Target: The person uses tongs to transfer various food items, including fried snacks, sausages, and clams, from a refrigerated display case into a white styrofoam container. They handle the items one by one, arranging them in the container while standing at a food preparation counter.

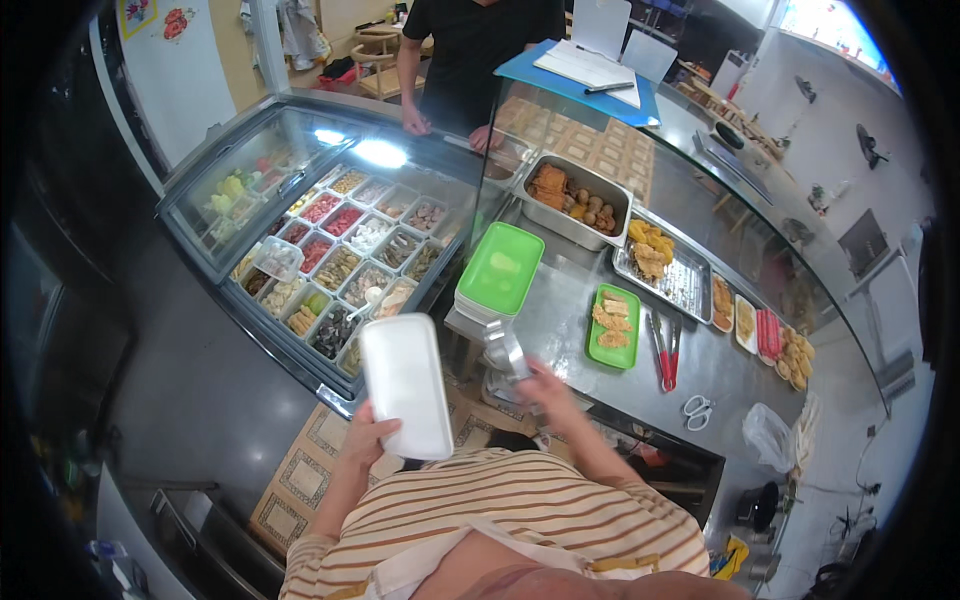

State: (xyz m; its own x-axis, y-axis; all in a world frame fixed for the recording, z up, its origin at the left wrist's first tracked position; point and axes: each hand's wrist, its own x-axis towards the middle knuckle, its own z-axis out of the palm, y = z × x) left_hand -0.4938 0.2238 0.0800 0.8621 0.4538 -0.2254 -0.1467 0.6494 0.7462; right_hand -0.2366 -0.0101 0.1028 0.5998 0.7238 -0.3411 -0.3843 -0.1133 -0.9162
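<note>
1. The left hand [375,437] is clamped on the lower-left edge of a white, rectangular, round-cornered tray [408,385], its thumb lying over the broad face; the other fingers are mostly hidden.
2. That tray tilts in front of the striped shirt [500,500], over the gap between freezer and counter.
3. At the tray's 3 o'clock, the right hand [543,385], blurred, has its fingers closed on a shiny silver metal utensil [507,350] pointing to 10 o'clock; its exact kind is too smeared to tell.
4. At 1 o'clock from the tray stands a stack of rectangular trays [503,268], green on top and white below, on the stainless-steel counter [560,290].
5. Between 2 and 3 o'clock lies a small green rectangular tray [612,361] bearing golden fried pieces [612,318]; just beyond, at 3, are red-handled metal tongs [663,365].
6. At 11 o'clock sits a glass-topped grey display freezer [290,350] with rows of food-filled tubs.
7. Near 12 stands a person in a black shirt [480,50].
</note>
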